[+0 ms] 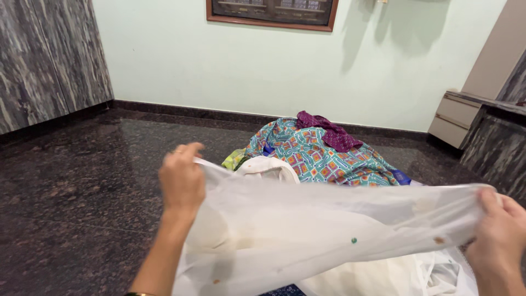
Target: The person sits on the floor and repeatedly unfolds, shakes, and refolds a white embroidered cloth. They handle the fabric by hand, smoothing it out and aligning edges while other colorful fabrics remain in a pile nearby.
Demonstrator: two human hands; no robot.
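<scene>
**A pale green room over dark polished stone**

A pale mint-green plaster wall (246, 66) backs the room. High on it hangs a brown wooden-framed picture (272, 12). Below the wall runs a dark skirting, then a dark speckled polished granite floor (82, 181). Left of the wall stands a grey streaked laminate wardrobe (49, 60); right of it, a beige drawer unit (455, 118).

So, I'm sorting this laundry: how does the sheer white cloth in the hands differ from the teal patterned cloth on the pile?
The sheer white cloth is plain, thin and stretched taut between the left hand and right hand; the teal patterned cloth is multicoloured, opaque and lies heaped, untouched. The white one shows small stains; the teal shows none. Both are fabric.
</scene>
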